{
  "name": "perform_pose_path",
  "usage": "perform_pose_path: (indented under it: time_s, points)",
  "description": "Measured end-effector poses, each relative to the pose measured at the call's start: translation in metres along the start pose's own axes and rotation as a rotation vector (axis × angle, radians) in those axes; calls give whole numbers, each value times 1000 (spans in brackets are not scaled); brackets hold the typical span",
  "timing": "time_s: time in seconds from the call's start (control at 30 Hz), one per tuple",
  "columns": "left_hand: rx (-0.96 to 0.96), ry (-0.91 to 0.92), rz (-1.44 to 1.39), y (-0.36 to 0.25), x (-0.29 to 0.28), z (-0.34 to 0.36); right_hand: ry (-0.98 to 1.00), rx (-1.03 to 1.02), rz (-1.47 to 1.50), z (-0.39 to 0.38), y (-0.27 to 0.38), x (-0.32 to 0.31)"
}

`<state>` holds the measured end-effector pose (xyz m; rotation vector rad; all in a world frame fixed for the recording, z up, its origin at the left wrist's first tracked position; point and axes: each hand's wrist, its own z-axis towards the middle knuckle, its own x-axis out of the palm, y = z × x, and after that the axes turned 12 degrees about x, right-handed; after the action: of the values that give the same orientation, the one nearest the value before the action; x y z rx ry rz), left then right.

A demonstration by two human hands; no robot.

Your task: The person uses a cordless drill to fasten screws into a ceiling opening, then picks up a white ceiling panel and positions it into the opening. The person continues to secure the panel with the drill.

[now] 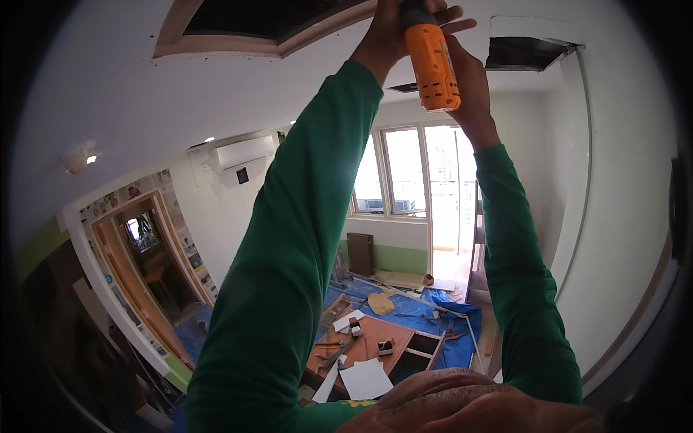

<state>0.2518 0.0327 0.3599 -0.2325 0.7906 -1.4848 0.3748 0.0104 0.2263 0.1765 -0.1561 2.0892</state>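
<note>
Both my arms, in green sleeves, are raised toward the ceiling. Between my hands is an orange power tool [432, 68] with a black upper end and vent slots near its bottom. My left hand [384, 40] wraps the black upper part from the left. Behind the orange body, my right hand [471, 81] grips from the right, its fingers partly hidden by the tool. The tool's working tip is out of the picture at the top, so what it touches cannot be seen.
A framed ceiling opening [238, 25] lies to the upper left, another dark opening [527, 54] to the right. Below, a brown table-like panel [375, 328] carries boards and small boxes. Blue sheeting [455, 317] covers the floor near the windows [401, 169]. An air conditioner [245, 153] hangs left.
</note>
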Motion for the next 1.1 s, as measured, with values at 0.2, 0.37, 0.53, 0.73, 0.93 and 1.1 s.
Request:
perform_pose_path:
  time_s: [0.2,0.37,0.53,0.73,0.93,1.1]
  points:
    - [-42,-306,366,-5,8,1,20,-86,65,-1,-15,1]
    - [-205,-564,664,-11,2,24,7,-33,78,-2,-16,9]
    - [-240,-693,759,-7,0,33,19,3,127,-4,-10,11]
    - [-198,-737,853,-8,22,29,-23,-58,321,-4,-15,22]
    - [-161,-715,1007,-7,24,33,-18,-89,335,-7,-21,31]
    - [-165,-529,768,-21,25,11,-35,-83,294,-8,-17,27]
